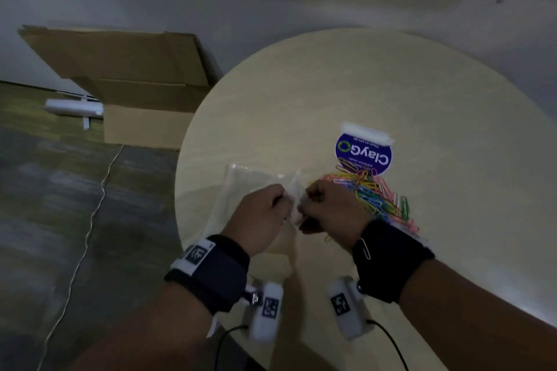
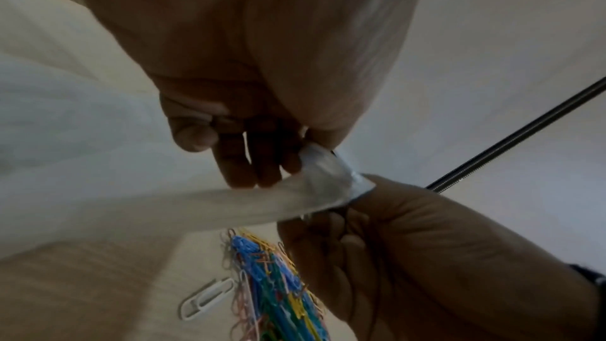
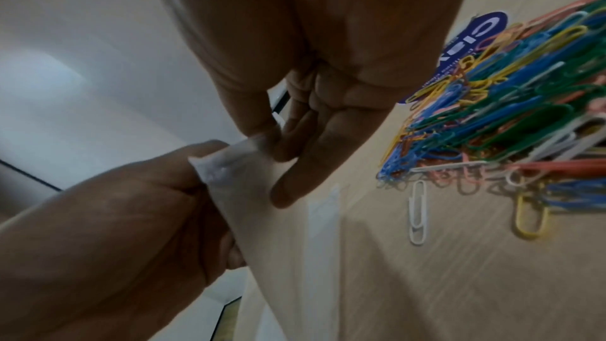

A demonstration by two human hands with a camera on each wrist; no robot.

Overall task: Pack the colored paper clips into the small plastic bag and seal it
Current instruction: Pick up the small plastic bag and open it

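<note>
A clear small plastic bag [image 1: 250, 187] lies on the round wooden table [image 1: 331, 84], its mouth edge raised between my hands. My left hand [image 1: 284, 200] pinches that edge from the left, and my right hand [image 1: 304, 202] pinches it from the right. In the left wrist view the crumpled bag corner [image 2: 324, 175] sits between both hands. In the right wrist view the bag [image 3: 262, 204] hangs below the pinch. A pile of colored paper clips [image 1: 376, 193] lies just right of my right hand. Nothing shows inside the bag.
A blue ClayGo packet [image 1: 364, 150] lies behind the clips. Loose white [image 3: 418, 214] and yellow [image 3: 529, 217] clips lie near the pile. One white clip [image 1: 364, 248] clings to my right wristband. A cardboard box [image 1: 129, 84] and a cable [image 1: 90, 220] are on the floor at the left.
</note>
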